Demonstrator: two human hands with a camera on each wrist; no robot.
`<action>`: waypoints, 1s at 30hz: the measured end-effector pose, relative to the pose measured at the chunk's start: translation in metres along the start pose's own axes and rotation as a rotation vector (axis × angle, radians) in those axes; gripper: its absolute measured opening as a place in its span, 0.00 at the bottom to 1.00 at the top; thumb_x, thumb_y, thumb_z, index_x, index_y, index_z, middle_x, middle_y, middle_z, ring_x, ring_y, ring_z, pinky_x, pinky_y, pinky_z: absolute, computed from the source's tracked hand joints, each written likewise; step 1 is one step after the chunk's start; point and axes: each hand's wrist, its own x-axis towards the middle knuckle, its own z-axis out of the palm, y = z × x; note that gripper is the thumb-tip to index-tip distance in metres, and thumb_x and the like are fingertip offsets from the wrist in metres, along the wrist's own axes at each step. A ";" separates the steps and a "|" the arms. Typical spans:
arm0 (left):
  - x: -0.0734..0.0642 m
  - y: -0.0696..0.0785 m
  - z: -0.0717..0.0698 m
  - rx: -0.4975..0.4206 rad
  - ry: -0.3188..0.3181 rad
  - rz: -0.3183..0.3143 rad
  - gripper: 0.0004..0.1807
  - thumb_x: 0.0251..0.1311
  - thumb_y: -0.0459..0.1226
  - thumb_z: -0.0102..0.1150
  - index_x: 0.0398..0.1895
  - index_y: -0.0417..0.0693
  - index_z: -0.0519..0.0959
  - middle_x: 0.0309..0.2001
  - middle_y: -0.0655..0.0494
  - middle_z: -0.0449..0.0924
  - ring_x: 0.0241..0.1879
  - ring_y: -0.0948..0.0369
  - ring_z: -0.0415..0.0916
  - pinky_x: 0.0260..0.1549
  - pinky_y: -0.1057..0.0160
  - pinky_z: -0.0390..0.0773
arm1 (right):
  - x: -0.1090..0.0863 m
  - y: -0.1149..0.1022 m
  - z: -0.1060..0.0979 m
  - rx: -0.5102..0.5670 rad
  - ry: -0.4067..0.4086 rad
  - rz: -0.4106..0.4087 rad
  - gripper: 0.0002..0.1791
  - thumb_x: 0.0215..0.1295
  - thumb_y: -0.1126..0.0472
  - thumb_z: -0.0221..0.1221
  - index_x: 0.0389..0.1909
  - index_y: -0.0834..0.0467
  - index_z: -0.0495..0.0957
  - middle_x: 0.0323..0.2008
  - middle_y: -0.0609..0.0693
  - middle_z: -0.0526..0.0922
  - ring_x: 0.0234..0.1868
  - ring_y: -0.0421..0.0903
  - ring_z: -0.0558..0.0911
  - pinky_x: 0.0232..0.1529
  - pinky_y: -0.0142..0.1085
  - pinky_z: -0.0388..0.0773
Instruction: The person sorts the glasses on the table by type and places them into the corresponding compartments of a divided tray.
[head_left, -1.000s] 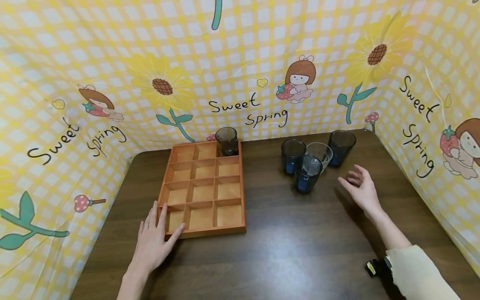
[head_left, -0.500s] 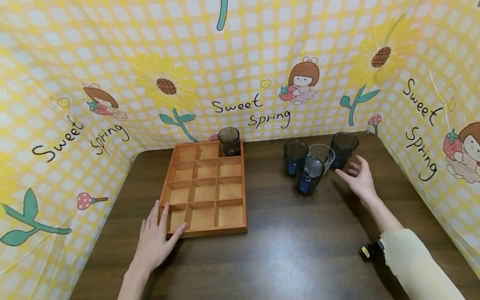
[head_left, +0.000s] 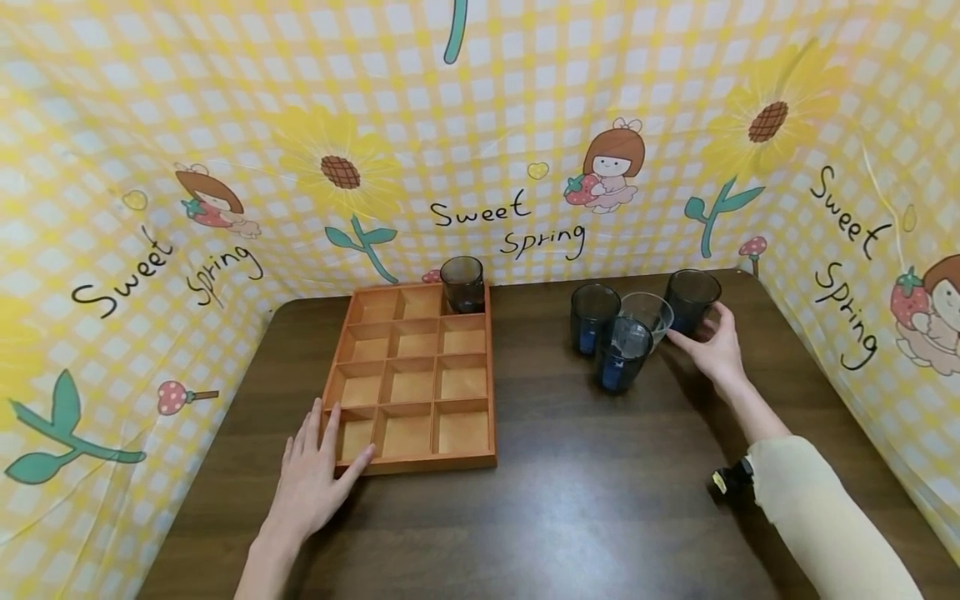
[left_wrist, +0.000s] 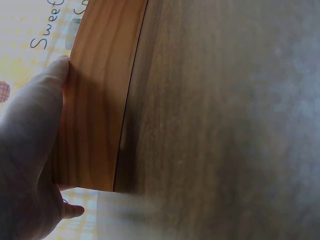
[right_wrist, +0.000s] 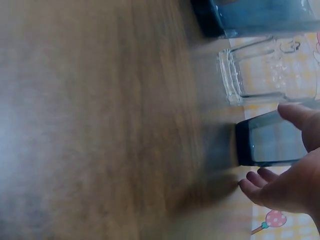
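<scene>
My left hand (head_left: 309, 475) rests on the near left corner of a wooden tray (head_left: 493, 433) divided into several compartments, its fingers spread along the rim. The left wrist view shows the thumb against the tray's outer wall (left_wrist: 100, 100). At the right, my right hand (head_left: 716, 354) stands beside a dark tinted drinking glass (head_left: 692, 296), with thumb and fingers spread on either side of it. In the right wrist view the same glass (right_wrist: 275, 140) lies between the thumb and the fingers; whether they touch it I cannot tell.
Left of that glass stand a clear glass (head_left: 658, 312) and two dark glasses, one behind (head_left: 595, 317) and one in front (head_left: 624, 358). Another dark glass (head_left: 462, 287) stands in the tray's far right compartment. A patterned cloth (head_left: 480, 125) surrounds the table (head_left: 570, 500).
My right hand has moved forward and slightly left, up to the dark glass at the far right. My left hand stays on the tray corner. The head view has shifted slightly.
</scene>
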 end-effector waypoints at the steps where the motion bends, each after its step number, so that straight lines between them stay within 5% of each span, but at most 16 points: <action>1: 0.000 0.000 -0.001 -0.001 -0.001 0.000 0.51 0.63 0.66 0.47 0.79 0.53 0.42 0.80 0.48 0.28 0.74 0.33 0.45 0.64 0.28 0.49 | 0.002 0.001 0.001 0.012 0.001 -0.007 0.54 0.61 0.51 0.65 0.77 0.55 0.38 0.71 0.66 0.61 0.70 0.60 0.66 0.58 0.36 0.69; 6: 0.001 -0.001 -0.001 0.000 0.012 0.006 0.51 0.62 0.66 0.48 0.79 0.53 0.43 0.80 0.46 0.31 0.74 0.34 0.46 0.65 0.28 0.49 | 0.014 0.004 0.005 0.063 0.021 -0.066 0.50 0.60 0.58 0.66 0.75 0.58 0.45 0.67 0.60 0.66 0.66 0.52 0.68 0.52 0.23 0.65; 13: -0.001 -0.002 0.002 0.014 0.019 0.022 0.51 0.63 0.67 0.47 0.79 0.52 0.42 0.80 0.50 0.27 0.79 0.42 0.38 0.68 0.28 0.44 | 0.021 0.007 0.010 0.124 0.109 -0.111 0.45 0.58 0.60 0.68 0.74 0.49 0.54 0.45 0.30 0.68 0.50 0.30 0.70 0.50 0.21 0.66; 22: 0.003 0.003 0.002 0.032 0.019 0.041 0.51 0.63 0.67 0.45 0.79 0.52 0.42 0.80 0.50 0.27 0.80 0.46 0.33 0.73 0.36 0.28 | 0.022 0.009 0.010 0.173 0.178 -0.084 0.42 0.56 0.59 0.69 0.70 0.44 0.59 0.46 0.30 0.69 0.53 0.32 0.72 0.52 0.24 0.68; 30: -0.003 -0.002 -0.003 0.031 0.019 0.047 0.50 0.63 0.67 0.45 0.79 0.48 0.45 0.80 0.48 0.33 0.80 0.49 0.32 0.72 0.34 0.34 | 0.007 0.008 0.014 0.194 0.174 -0.057 0.40 0.55 0.59 0.70 0.67 0.46 0.62 0.43 0.29 0.71 0.46 0.27 0.72 0.46 0.18 0.68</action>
